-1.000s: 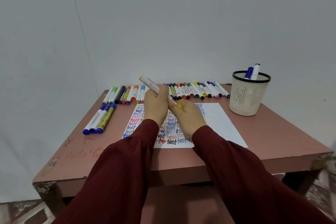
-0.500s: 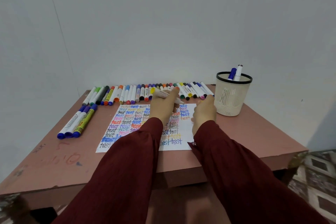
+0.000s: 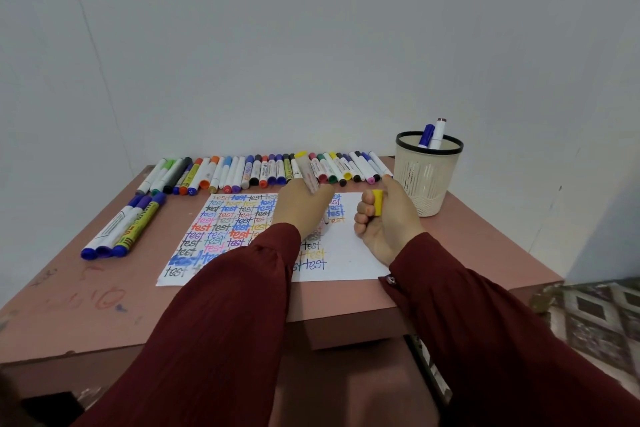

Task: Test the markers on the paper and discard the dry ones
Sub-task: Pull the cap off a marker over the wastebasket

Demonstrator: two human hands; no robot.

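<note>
One tabletop [image 3: 467, 253], paper [image 3: 346, 253] at its centre, mostly filled with "test" marks; mesh bin [image 3: 427, 184] at the right holds two markers; marker row [image 3: 242, 172] lines the back edge; left grip [image 3: 304, 208] is clenched round the yellow marker [image 3: 307, 172], tip down at the paper, contact unclear; right grip [image 3: 384, 222] pinches the yellow cap [image 3: 378, 202]; a second ago both were joined on it, so uncapping is done and the write test looks next.

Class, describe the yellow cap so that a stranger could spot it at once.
Start at the white paper on the pink table. The right hand above its right edge grips the yellow cap. It is the only cap held loose in fingers.
</note>
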